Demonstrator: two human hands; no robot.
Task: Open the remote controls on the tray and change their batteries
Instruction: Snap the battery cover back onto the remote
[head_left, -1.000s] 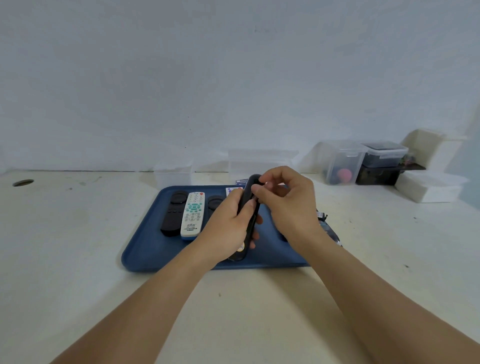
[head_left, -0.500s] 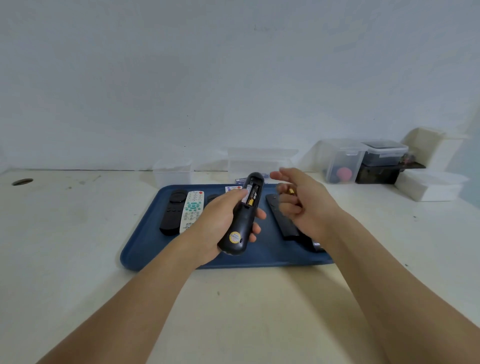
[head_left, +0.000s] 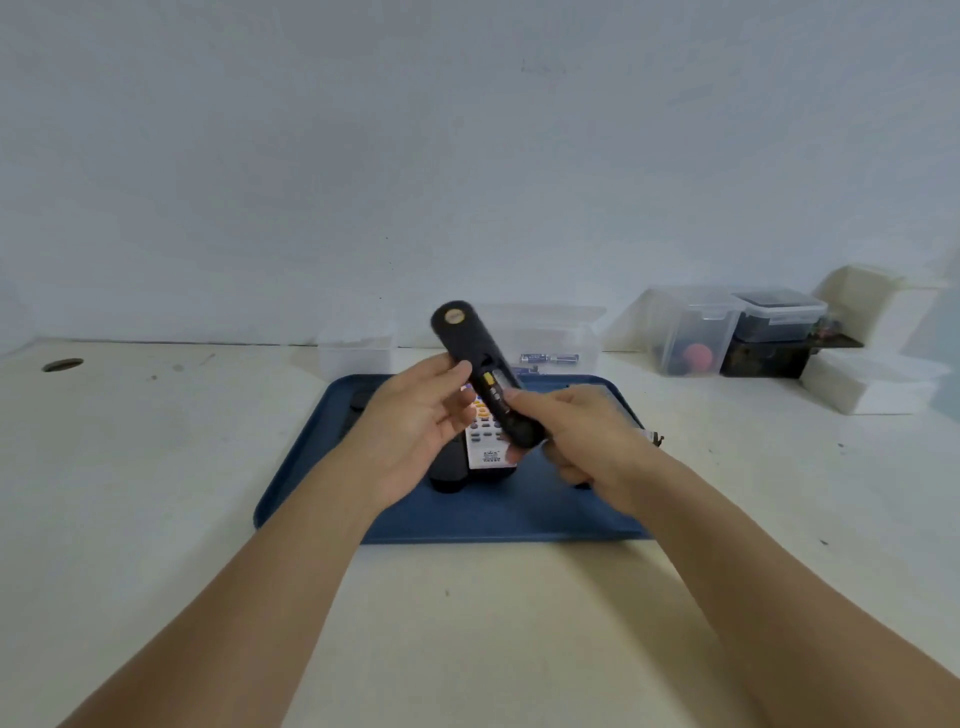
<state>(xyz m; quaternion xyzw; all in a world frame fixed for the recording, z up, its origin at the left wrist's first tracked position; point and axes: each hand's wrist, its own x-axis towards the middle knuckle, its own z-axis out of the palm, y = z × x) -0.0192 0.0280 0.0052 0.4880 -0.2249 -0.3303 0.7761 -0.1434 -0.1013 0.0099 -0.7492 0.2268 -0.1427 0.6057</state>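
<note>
Soft, even, rather dim light fills the scene, with a cool bluish cast on the wall (head_left: 467, 156). Shadows are faint: a diffuse one lies on the tabletop (head_left: 156, 493) under the forearms, and a darker patch on the tray (head_left: 467, 525) below the hands. No strong glare shows. The picture is slightly soft throughout, with some motion blur around the fingers. Wide-angle distortion bends the tabletop's far edge and stretches the forearms toward the lower corners.

Remote (head_left: 470, 358) above tray (head_left: 467, 519), between both hands.
</note>
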